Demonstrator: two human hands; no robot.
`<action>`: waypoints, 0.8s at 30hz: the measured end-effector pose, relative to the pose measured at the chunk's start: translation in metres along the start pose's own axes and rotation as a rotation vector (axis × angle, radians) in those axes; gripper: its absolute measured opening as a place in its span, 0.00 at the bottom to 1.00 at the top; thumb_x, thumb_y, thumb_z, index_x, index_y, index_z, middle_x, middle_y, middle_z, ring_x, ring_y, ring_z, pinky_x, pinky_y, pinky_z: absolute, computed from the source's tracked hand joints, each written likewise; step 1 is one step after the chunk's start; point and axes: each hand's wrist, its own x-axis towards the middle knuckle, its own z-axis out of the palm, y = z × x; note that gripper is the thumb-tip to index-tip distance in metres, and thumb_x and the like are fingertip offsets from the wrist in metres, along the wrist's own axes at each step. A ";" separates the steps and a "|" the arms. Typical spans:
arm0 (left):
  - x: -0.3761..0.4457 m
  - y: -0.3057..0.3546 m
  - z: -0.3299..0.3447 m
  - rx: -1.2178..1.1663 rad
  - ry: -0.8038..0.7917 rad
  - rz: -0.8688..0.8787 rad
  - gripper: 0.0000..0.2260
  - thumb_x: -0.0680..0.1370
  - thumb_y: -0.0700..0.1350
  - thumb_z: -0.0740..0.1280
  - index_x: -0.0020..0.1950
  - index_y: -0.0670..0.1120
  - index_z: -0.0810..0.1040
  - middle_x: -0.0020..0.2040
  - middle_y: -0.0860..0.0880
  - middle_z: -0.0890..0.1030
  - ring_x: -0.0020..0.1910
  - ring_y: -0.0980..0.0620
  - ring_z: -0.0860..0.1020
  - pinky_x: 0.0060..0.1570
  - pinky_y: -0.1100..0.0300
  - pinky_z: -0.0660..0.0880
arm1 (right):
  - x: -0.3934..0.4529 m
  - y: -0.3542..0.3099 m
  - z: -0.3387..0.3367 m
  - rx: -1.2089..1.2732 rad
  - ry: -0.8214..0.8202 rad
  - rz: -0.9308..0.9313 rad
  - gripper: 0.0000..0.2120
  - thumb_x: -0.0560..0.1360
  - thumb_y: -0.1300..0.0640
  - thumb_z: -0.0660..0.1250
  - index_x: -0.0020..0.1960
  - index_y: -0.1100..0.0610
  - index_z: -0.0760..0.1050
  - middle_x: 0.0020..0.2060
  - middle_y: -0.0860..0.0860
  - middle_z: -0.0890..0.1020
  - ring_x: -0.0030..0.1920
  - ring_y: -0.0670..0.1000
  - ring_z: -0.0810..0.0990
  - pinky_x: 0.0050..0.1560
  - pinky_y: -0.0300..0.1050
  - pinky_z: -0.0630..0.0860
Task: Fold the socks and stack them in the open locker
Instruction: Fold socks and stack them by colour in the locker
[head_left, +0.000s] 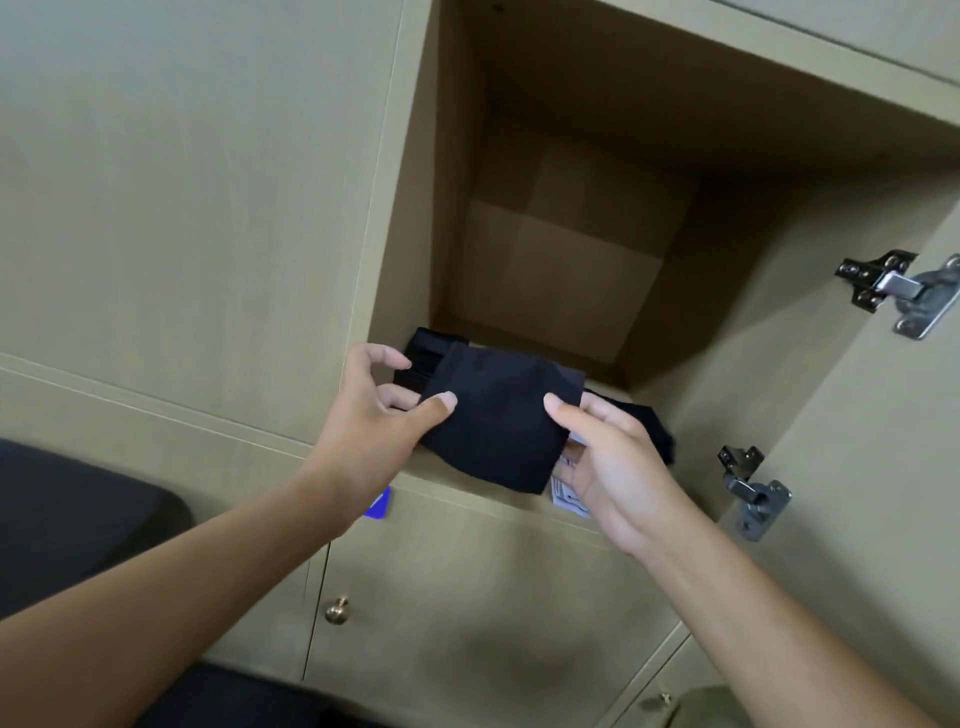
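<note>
While both hands pinch it, left hand (382, 415) at nine o'clock, right hand (602, 457) at three, the folded black sock (498, 415) hangs at the open locker (571, 249) mouth (lower level onto dark socks (426, 348) behind).

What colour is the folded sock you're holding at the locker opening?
Plain black, no visible pattern: the folded sock, seen in the head view.

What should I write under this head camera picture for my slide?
Two hands, left hand and right hand, hold a folded black sock at the open locker.
</note>
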 end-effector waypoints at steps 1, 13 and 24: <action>0.000 -0.001 0.001 0.018 -0.025 0.009 0.18 0.78 0.45 0.73 0.61 0.52 0.68 0.41 0.38 0.83 0.42 0.49 0.80 0.51 0.52 0.78 | 0.002 -0.002 0.001 -0.003 0.026 -0.011 0.10 0.81 0.60 0.67 0.61 0.61 0.80 0.54 0.51 0.87 0.58 0.51 0.85 0.53 0.45 0.81; 0.000 -0.014 0.018 0.242 -0.035 0.095 0.11 0.81 0.45 0.70 0.56 0.54 0.69 0.35 0.44 0.81 0.39 0.47 0.82 0.46 0.51 0.80 | -0.001 -0.003 -0.007 -0.489 0.011 -0.220 0.15 0.74 0.66 0.74 0.56 0.51 0.82 0.51 0.46 0.86 0.52 0.46 0.85 0.55 0.49 0.83; -0.006 -0.012 0.019 0.772 -0.328 0.250 0.13 0.82 0.54 0.64 0.64 0.57 0.66 0.45 0.57 0.81 0.43 0.57 0.80 0.49 0.55 0.79 | 0.079 -0.068 -0.071 -0.834 0.146 -0.270 0.17 0.75 0.68 0.72 0.55 0.47 0.82 0.58 0.51 0.83 0.60 0.53 0.81 0.64 0.50 0.78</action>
